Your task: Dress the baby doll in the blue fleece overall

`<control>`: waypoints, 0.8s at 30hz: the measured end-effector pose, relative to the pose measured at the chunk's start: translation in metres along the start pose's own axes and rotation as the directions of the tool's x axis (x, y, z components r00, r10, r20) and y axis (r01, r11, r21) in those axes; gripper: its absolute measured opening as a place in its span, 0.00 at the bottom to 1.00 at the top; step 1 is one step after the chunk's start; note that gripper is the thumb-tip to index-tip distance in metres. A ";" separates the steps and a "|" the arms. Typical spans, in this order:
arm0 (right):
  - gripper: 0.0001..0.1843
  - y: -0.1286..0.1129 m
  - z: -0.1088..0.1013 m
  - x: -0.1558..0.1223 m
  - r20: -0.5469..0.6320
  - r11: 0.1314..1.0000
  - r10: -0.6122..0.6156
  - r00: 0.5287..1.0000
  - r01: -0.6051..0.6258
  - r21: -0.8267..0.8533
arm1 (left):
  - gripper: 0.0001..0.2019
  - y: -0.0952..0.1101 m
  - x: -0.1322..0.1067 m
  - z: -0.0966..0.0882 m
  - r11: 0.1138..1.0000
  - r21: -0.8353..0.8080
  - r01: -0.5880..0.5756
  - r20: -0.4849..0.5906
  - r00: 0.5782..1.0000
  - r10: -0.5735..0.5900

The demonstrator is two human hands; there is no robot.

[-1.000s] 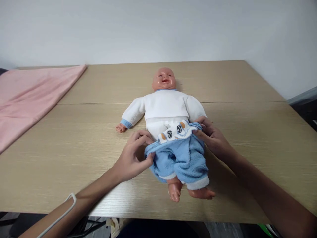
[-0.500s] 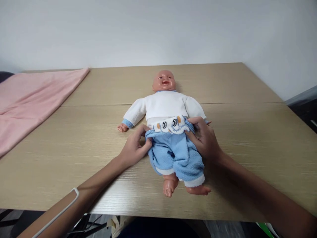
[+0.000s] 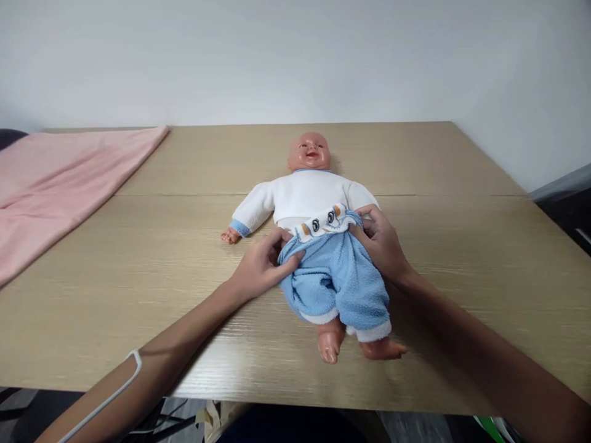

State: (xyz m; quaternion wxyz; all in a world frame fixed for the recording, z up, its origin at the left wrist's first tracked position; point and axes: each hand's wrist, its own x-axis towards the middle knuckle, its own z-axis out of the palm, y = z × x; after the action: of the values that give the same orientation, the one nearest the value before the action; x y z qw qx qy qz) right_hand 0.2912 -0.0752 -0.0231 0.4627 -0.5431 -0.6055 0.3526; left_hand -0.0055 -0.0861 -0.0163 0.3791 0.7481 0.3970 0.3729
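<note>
A baby doll (image 3: 310, 151) lies on its back, its head toward the wall and its feet toward me. It wears a white top (image 3: 307, 195) with blue cuffs and blue fleecy pants (image 3: 323, 271) with white hems. A white band with embroidered eyes runs along the waist. My left hand (image 3: 265, 261) is closed on the left side of the waistband, thumb in front. On the other side, my right hand (image 3: 379, 240) pinches the waistband near the doll's hip and hides the doll's hand there.
The doll rests on a light wood table (image 3: 161, 295) with a seam across it. A pink cloth (image 3: 60, 191) covers the left side. Behind the table stands a pale wall (image 3: 295, 61). A dark object (image 3: 570, 203) is at the far right.
Both hands have pulled the waistband higher, the right side most, so it sits tilted. The doll's legs have shifted to the right.
</note>
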 end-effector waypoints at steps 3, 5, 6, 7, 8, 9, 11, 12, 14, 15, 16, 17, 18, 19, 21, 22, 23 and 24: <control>0.16 0.000 -0.002 -0.002 0.061 0.995 -0.062 0.996 0.057 0.077 | 0.06 -0.001 -0.001 -0.003 0.931 0.285 -0.228 -0.119 0.955 0.270; 0.13 -0.002 -0.002 -0.003 0.129 0.992 -0.108 0.986 0.099 0.073 | 0.04 -0.005 -0.001 -0.004 0.906 0.332 -0.262 -0.117 0.942 0.315; 0.11 -0.004 -0.002 -0.004 0.149 0.990 -0.142 0.979 0.138 0.036 | 0.03 -0.007 -0.001 -0.005 0.916 0.308 -0.259 -0.096 0.949 0.301; 0.09 -0.006 -0.001 -0.005 0.149 0.981 -0.187 0.971 0.191 -0.015 | 0.02 -0.009 0.000 -0.005 0.932 0.265 -0.247 -0.075 0.959 0.275; 0.08 -0.008 0.000 -0.005 0.131 0.966 -0.240 0.962 0.251 -0.070 | 0.03 -0.012 0.001 -0.006 0.951 0.218 -0.222 -0.062 0.969 0.240; 0.06 -0.010 0.002 -0.006 0.101 0.945 -0.292 0.951 0.304 -0.123 | 0.04 -0.014 0.003 -0.006 0.967 0.175 -0.185 -0.062 0.978 0.198; 0.06 -0.014 0.006 -0.006 0.032 0.925 -0.335 0.942 0.335 -0.177 | 0.09 -0.019 0.008 -0.007 0.989 0.114 -0.094 -0.088 0.991 0.104; 0.05 -0.014 0.009 -0.006 0.009 0.938 -0.308 0.951 0.306 -0.164 | 0.11 -0.022 0.011 -0.007 0.995 0.086 -0.050 -0.108 0.992 0.059; 0.07 -0.013 0.012 -0.004 -0.006 0.978 -0.196 0.981 0.195 -0.069 | 0.17 -0.027 0.019 -0.007 1.000 -0.012 0.022 -0.125 0.992 -0.023; 0.09 -0.012 0.013 -0.002 -0.002 0.991 -0.135 0.991 0.135 -0.003 | 0.20 -0.029 0.024 -0.007 0.994 -0.092 0.053 -0.114 0.991 -0.063; 0.11 -0.009 0.013 0.000 0.004 0.995 -0.082 0.997 0.082 0.062 | 0.23 -0.031 0.030 -0.007 0.980 -0.180 0.088 -0.089 0.990 -0.105; 0.14 -0.007 0.012 0.003 0.009 0.992 -0.040 0.999 0.039 0.116 | 0.26 -0.033 0.035 -0.007 0.957 -0.263 0.125 -0.055 0.988 -0.144; 0.17 -0.004 0.012 0.006 0.010 0.987 -0.006 1.000 0.005 0.160 | 0.29 -0.034 0.040 -0.007 0.929 -0.333 0.162 -0.014 0.984 -0.176; 0.20 -0.001 0.011 0.010 0.012 0.980 0.023 1.000 -0.025 0.197 | 0.30 -0.035 0.045 -0.007 0.904 -0.381 0.192 0.024 0.980 -0.198; 0.24 0.004 0.009 0.015 0.017 0.960 0.084 0.996 -0.085 0.267 | 0.31 -0.034 0.052 -0.007 0.888 -0.407 0.215 0.069 0.976 -0.205; 0.26 0.005 0.009 0.017 0.026 0.946 0.120 0.992 -0.123 0.301 | 0.30 -0.033 0.054 -0.007 0.892 -0.399 0.213 0.075 0.977 -0.199; 0.27 0.006 0.008 0.018 0.038 0.927 0.162 0.986 -0.165 0.335 | 0.29 -0.031 0.055 -0.007 0.898 -0.387 0.209 0.076 0.978 -0.195; 0.27 0.005 0.008 0.019 0.050 0.906 0.204 0.978 -0.208 0.369 | 0.28 -0.029 0.056 -0.007 0.905 -0.371 0.207 0.074 0.978 -0.194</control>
State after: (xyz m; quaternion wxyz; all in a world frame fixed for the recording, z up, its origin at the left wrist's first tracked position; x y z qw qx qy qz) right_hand 0.2854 -0.0551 -0.0271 0.5144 -0.5045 -0.4691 0.5107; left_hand 0.0022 -0.0236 -0.0242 0.5589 0.6230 0.3860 0.3880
